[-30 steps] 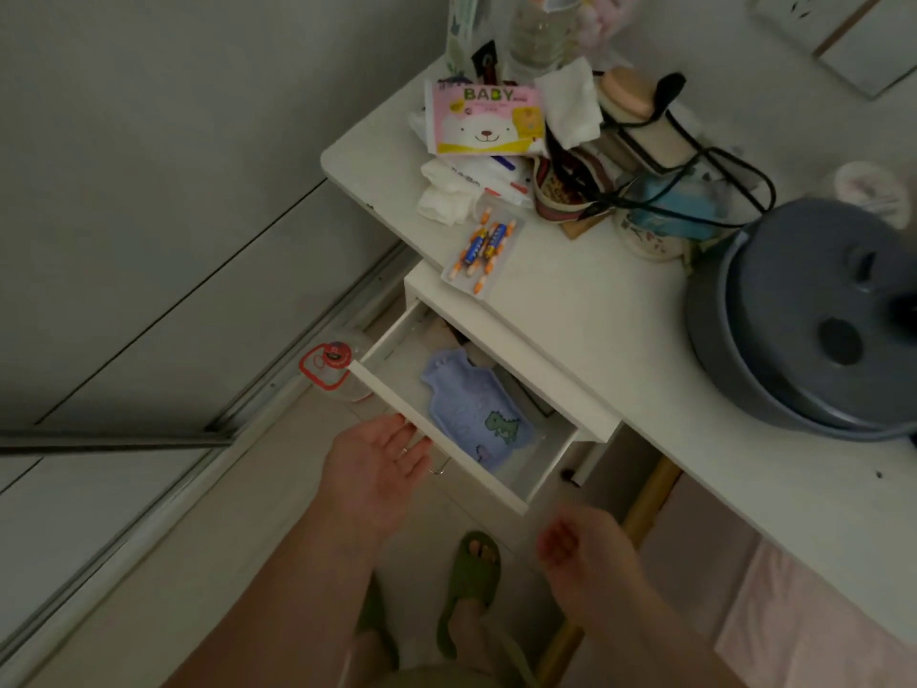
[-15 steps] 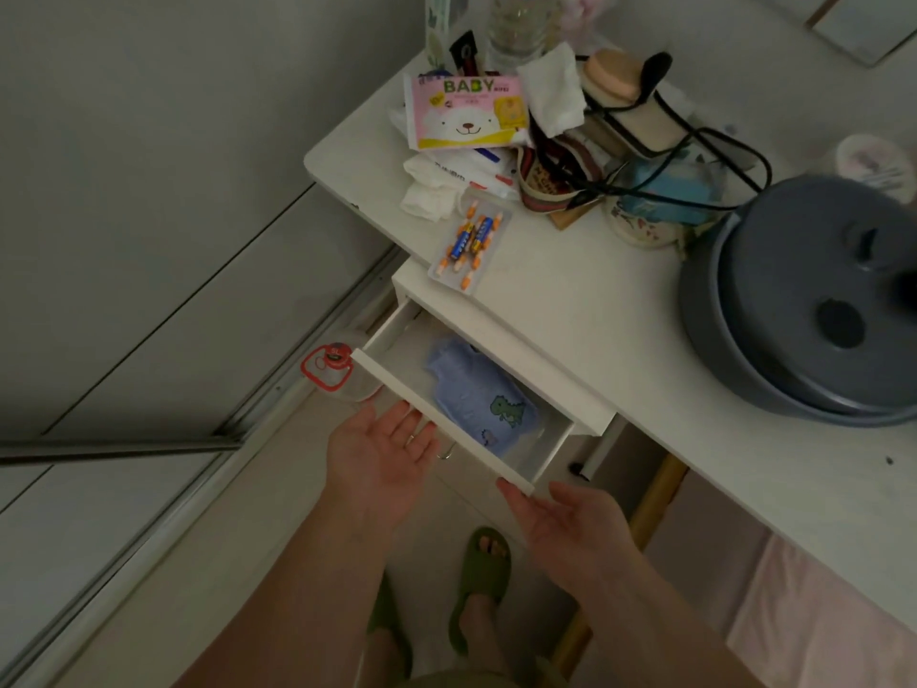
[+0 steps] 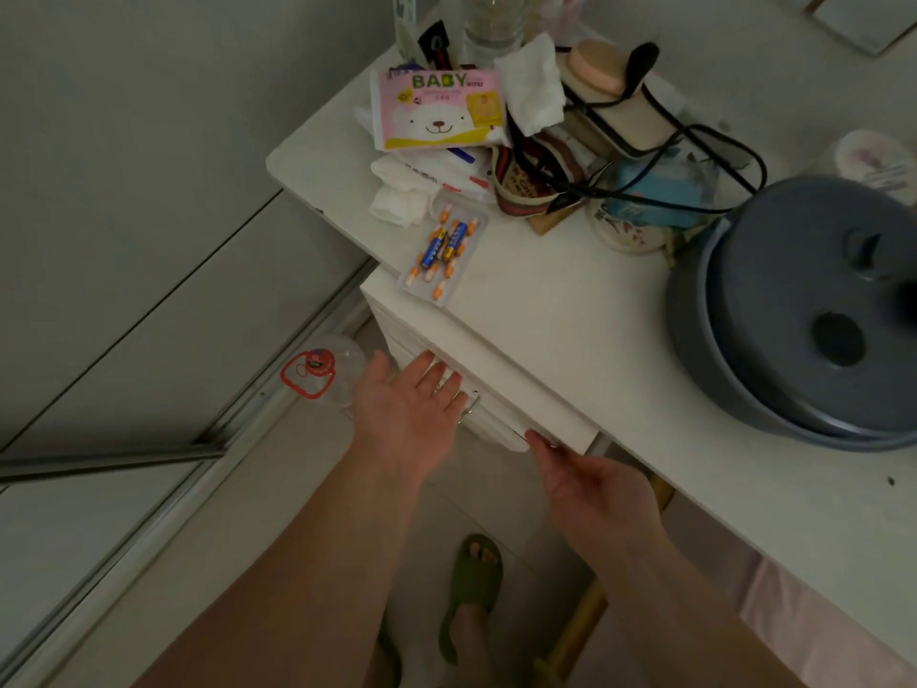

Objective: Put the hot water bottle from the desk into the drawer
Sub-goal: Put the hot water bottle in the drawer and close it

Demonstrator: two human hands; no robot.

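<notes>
The white drawer (image 3: 501, 419) under the white desk (image 3: 570, 310) is pushed in, and only its front shows below the desk edge. The blue hot water bottle is hidden from view. My left hand (image 3: 412, 409) lies flat with fingers spread against the left part of the drawer front. My right hand (image 3: 590, 484) is open too, its fingertips touching the drawer's lower right corner. Neither hand holds anything.
On the desk lie a clear pack of batteries (image 3: 441, 250), a pink BABY wipes pack (image 3: 439, 109), tissues, a tangle of black cord (image 3: 660, 156) and a big grey pot (image 3: 804, 310). A clear jug with a red cap (image 3: 317, 372) stands on the floor left of the drawer.
The drawer was open with the blue hot water bottle lying in it; both hands have pushed it shut, and the bottle is no longer visible.
</notes>
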